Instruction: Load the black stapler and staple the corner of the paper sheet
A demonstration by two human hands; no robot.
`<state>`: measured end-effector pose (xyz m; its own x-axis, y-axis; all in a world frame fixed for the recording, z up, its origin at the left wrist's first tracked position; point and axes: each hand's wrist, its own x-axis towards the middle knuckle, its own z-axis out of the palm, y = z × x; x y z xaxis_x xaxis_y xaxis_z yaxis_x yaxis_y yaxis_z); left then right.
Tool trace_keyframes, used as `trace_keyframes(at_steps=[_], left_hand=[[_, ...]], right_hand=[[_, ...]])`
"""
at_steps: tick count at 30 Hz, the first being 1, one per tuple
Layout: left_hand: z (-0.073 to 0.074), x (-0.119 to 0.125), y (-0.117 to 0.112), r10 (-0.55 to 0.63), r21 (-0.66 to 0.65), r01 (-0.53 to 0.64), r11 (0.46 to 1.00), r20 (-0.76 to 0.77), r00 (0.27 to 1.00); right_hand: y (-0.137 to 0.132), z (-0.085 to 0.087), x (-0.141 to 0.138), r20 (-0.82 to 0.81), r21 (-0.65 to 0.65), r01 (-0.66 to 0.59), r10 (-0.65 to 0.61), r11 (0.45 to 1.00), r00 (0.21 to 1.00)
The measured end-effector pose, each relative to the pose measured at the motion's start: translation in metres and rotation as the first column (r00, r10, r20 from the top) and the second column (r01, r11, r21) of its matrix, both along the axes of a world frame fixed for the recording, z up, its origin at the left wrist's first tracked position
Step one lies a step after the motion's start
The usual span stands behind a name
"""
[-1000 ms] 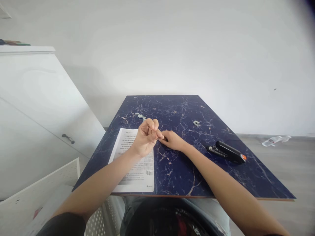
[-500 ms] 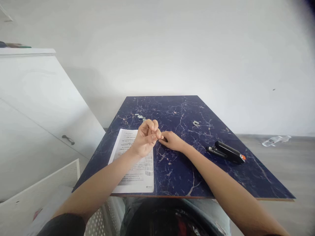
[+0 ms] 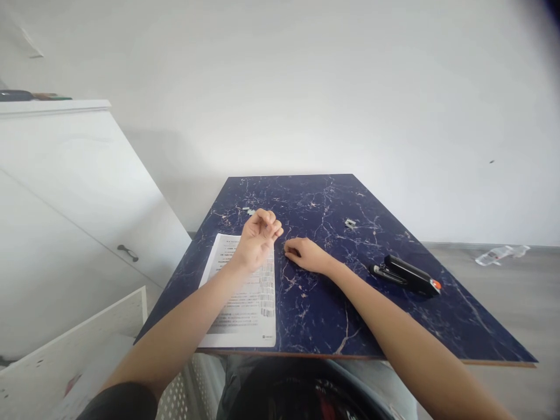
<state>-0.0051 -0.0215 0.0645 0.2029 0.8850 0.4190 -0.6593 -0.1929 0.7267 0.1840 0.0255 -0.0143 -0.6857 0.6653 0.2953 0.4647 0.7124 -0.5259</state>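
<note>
My left hand (image 3: 259, 240) is raised palm-up over the printed sheets (image 3: 236, 326), its thumb and fingers curled together in a pinch. Whatever lies between those fingertips, if anything, is too small to make out. On the dark blue marbled table, just right of the sheets, rests my right hand (image 3: 306, 254), palm down with fingers curled in and pressed together; its fingertips are partly hidden. A small gap separates the two hands. A black stapler (image 3: 409, 275) with an orange-red end lies to the right of my right forearm.
Small pale metallic strips (image 3: 250, 211) lie beyond my left hand, and another small metallic piece (image 3: 350, 223) sits farther right. A white cabinet (image 3: 79, 204) stands at the left. Clear plastic packaging (image 3: 501, 254) lies on the floor at right.
My left hand has drawn slightly away from my right fingertips, which it touched or nearly touched before, and its fingers curl more. The whole view has shifted slightly.
</note>
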Motion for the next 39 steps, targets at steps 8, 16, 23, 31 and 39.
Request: trace_keyframes(at_steps=[8, 16, 23, 31, 39], left_hand=[[-0.012, -0.035, 0.046, 0.264, 0.006, -0.264, 0.965, 0.003, 0.965], [-0.052, -0.032, 0.064, 0.325, 0.123, -0.301, 0.946, -0.332, 0.886], [-0.069, -0.023, 0.053, 0.367, 0.423, -0.025, 0.906, -0.753, 0.546], [-0.062, -0.019, 0.036, 0.343, 0.374, 0.379, 0.847, -0.927, 0.149], [-0.060, -0.017, 0.033, 0.321, 0.342, 0.383, 0.858, -0.939, 0.120]], right_hand=[[-0.001, 0.004, 0.003, 0.030, 0.000, -0.012, 0.011, 1.000, 0.999], [-0.002, 0.005, 0.007, 0.037, -0.007, -0.026, 0.027, 1.000, 0.999], [-0.003, 0.008, 0.010, 0.097, 0.028, -0.042, 0.039, 0.999, 0.994], [-0.007, 0.056, 0.051, 0.233, 0.257, 0.154, -0.216, 0.954, 0.948], [-0.002, 0.083, 0.145, 0.502, -0.115, 0.472, -0.359, 0.874, 0.787]])
